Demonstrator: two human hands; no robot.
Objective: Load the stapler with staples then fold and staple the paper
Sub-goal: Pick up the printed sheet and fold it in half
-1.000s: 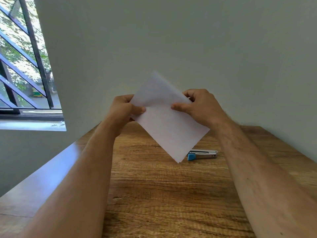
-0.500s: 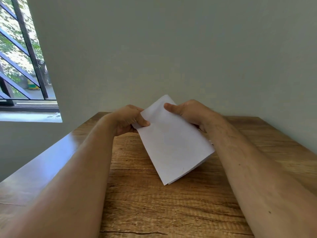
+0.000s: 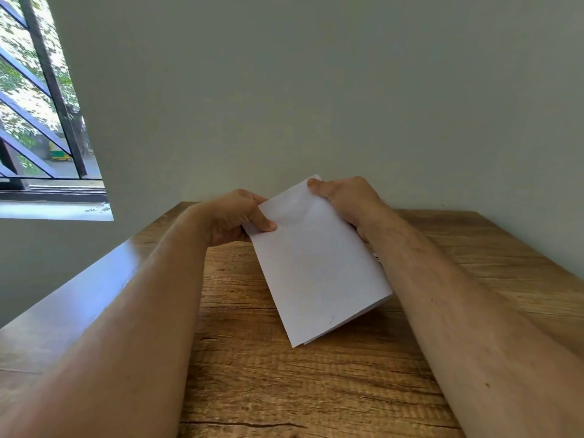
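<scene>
Our left hand (image 3: pixel 235 216) pinches the folded sheet of white paper (image 3: pixel 316 263) at its nine o'clock edge, thumb pressed flat on the upper face and the other fingers curled beneath; our right hand (image 3: pixel 344 197) grips the far corner at about one o'clock, thumb on top. The paper hangs between them over the wooden table (image 3: pixel 284 390), doubled over, its two layers showing as a slight gap along the lower edge toward five o'clock. We judge the fold made, though we cannot tell whether the crease is pressed sharp. The stapling is left to do, since we see no staple in the sheet. The stapler is out of sight, save perhaps a sliver at three o'clock beside our right forearm, so we cannot confirm it is loaded. We find no brand, label or writing, only a faint mark on the paper.
</scene>
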